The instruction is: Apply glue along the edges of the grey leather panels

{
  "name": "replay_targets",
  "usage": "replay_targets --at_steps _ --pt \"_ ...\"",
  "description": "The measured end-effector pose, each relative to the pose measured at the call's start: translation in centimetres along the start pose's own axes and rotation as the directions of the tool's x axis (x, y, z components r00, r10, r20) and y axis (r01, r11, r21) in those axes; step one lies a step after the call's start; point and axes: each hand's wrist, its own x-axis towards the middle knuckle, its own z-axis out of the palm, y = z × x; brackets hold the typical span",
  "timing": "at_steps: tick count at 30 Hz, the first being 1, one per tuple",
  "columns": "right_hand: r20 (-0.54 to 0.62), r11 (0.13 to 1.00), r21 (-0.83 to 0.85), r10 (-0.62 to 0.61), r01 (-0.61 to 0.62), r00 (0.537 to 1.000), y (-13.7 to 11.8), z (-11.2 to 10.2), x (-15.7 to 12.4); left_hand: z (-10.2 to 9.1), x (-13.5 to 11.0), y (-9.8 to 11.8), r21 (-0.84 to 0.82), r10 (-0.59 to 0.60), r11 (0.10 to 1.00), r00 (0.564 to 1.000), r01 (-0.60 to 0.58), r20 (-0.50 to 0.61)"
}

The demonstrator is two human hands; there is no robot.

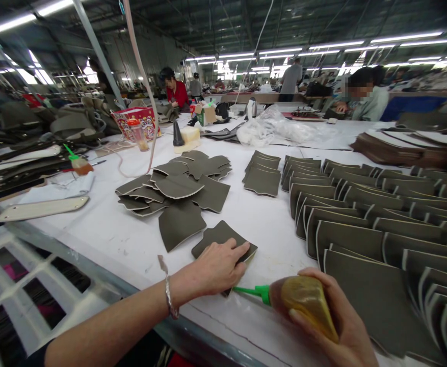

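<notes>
Fluorescent strip lights (405, 37) run under the dark roof of a wide workshop, where a person in a red top (178, 94) bends over a bench. From the head view, a red container (150, 121) carries busy, colourful printing, its lettering too small to read. Crumpled clear plastic (272, 127) lies toward the back of the smooth white tabletop (131, 244).

Grey-brown panels with pale cut edges and a smooth, leather-like face lie in a loose pile (179, 184) and stand in overlapping, curved rows (347, 239) at right. Nearer the person, the left hand (218, 265), a silvery bracelet (168, 295) at its wrist, presses down on a single panel (223, 233), fingers slightly apart. The right hand (347, 321) wraps around a translucent squeeze bottle (305, 303) of amber liquid, tilted, its thin green nozzle (260, 292) pointing at the panel's near edge; whether the tip touches, I cannot tell.
</notes>
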Motion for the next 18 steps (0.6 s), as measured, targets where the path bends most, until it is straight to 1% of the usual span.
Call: replay_targets --at_steps 3,6,9,14,16,18 --pt "0.028 1.0 -0.004 -0.029 0.029 0.999 0.2 -0.2 0.4 0.1 0.0 -0.1 0.005 0.005 1.0 1.0 -0.005 -0.01" --pt "-0.026 0.996 -0.091 -0.03 0.027 0.999 0.6 -1.0 1.6 0.1 0.0 -0.1 0.002 0.019 1.0 1.0 -0.019 -0.022" --pt "-0.056 0.983 -0.171 -0.071 0.06 0.996 1.0 -1.7 2.3 0.0 0.0 0.0 -0.003 0.017 1.0 1.0 -0.017 -0.024" --pt "0.029 0.996 -0.072 -0.052 0.054 0.998 1.1 -1.4 1.9 0.0 0.0 0.0 -0.006 0.004 1.0 1.0 -0.004 -0.009" --pt "0.043 0.99 -0.104 -0.089 0.093 0.995 1.3 -1.5 2.3 0.0 0.1 0.0 -0.009 0.005 1.0 1.0 -0.005 -0.008" --pt "0.008 0.975 -0.178 -0.138 0.137 0.99 1.8 -2.0 3.2 0.0 0.1 -0.1 -0.018 0.006 1.0 1.0 -0.006 -0.008"
